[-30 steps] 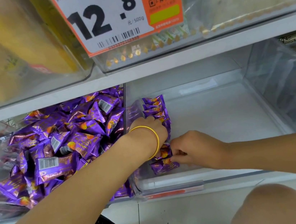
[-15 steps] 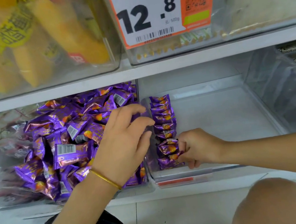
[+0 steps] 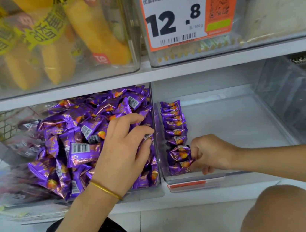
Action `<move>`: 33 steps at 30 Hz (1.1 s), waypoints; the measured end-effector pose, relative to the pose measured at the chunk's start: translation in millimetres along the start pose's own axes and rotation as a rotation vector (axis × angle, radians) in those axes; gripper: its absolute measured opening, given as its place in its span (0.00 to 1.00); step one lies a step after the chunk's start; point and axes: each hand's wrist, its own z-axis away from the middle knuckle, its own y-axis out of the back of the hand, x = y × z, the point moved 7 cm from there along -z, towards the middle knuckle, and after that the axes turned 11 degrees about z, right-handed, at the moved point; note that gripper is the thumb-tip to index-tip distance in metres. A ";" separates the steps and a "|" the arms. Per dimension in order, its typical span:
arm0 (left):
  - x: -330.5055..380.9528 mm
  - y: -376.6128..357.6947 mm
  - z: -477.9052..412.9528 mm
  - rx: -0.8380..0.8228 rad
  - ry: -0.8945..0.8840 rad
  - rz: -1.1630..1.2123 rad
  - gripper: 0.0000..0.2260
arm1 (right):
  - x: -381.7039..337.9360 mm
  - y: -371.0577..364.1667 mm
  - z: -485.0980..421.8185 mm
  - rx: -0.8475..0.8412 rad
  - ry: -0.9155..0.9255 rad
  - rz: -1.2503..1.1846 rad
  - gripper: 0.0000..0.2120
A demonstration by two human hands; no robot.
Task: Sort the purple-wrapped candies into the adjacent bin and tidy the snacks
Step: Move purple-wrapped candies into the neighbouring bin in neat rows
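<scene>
Candy (image 3: 181,166) in right hand (image 3: 212,152) — left hand (image 3: 121,151) over pile (image 3: 68,146).

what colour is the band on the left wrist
Gold, a thin bangle, seen in head view.

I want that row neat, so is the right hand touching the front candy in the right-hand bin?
Touching. The head view shows the right hand pinching the wrapper edge of the front candy at the row's near end.

In left bin (image 3: 148,192), heaped candies (image 3: 84,136); in right bin (image 3: 227,125), row (image 3: 175,130) along left wall; above, shelf (image 3: 218,59) with price tag (image 3: 175,13).
</scene>
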 end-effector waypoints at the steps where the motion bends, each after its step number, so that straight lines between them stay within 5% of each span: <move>1: -0.7 1.0 0.1 0.004 0.005 0.004 0.12 | 0.4 0.7 0.5 0.002 0.000 0.007 0.11; 33: -6.4 1.4 2.2 -0.003 0.014 0.020 0.12 | -1.7 2.9 -1.1 0.077 0.025 0.178 0.13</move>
